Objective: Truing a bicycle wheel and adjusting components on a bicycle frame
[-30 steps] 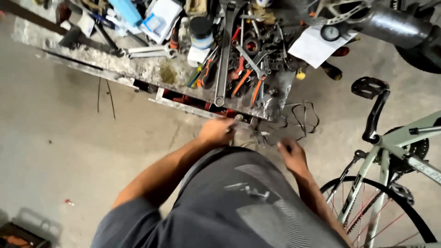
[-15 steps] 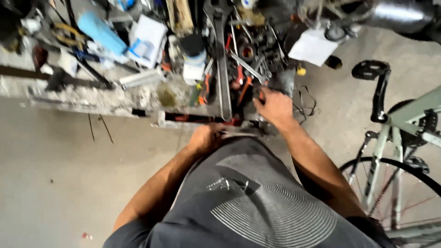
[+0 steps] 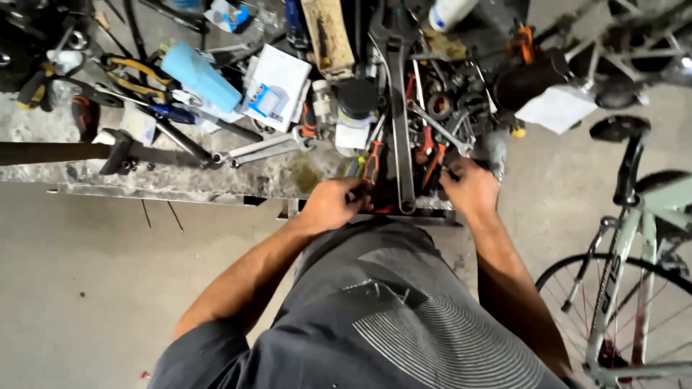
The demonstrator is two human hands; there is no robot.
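With your left hand (image 3: 330,205) closed on a screwdriver (image 3: 370,164) and your right hand's (image 3: 470,189) fingers hidden among tools, a tug could spill them off the worktop (image 3: 180,180).

Left hand (image 3: 330,205), right hand (image 3: 470,189) reaching forward, fingers curled.

A flat white cardboard box with blue print (image 3: 277,88) lies at eleven o'clock. A white-labelled jar with black lid (image 3: 355,115) stands at twelve. A white paper sheet (image 3: 555,108) lies at two.
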